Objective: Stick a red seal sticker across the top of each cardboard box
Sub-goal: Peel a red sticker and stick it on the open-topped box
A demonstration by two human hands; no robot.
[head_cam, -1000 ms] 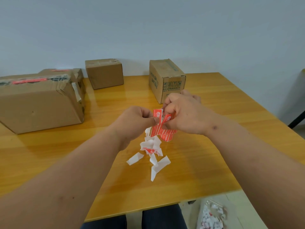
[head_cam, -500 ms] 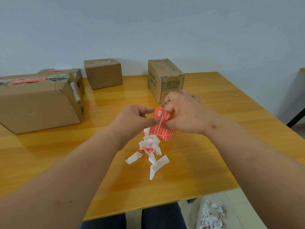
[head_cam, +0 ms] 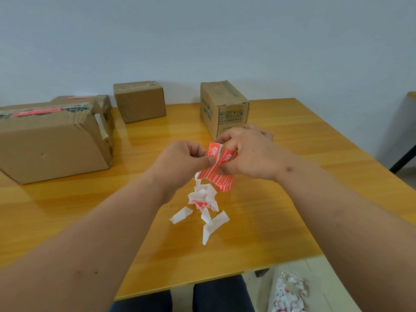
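Wooden table (head_cam: 292, 140) under pale wall (head_cam: 202, 37); both hands pinching red stickers (head_cam: 221, 172).

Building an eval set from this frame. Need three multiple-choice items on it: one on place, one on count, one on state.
1. Where do the white paper scraps lie?
A. on the table, in front of the hands
B. on top of the big box
C. inside an open box

2. How many cardboard boxes show on the table?
A. two
B. four
C. six

3. What are the hands doing?
A. both rest flat on the table
B. both pinch the red stickers
C. one lifts a box

Key: 1 A, the scraps sit on bare wood below the left hand and right hand. 2 B, the big box, one behind it, a plain box and a printed box. 3 B, thumbs and fingers of both hands close on the sticker strip above the table.
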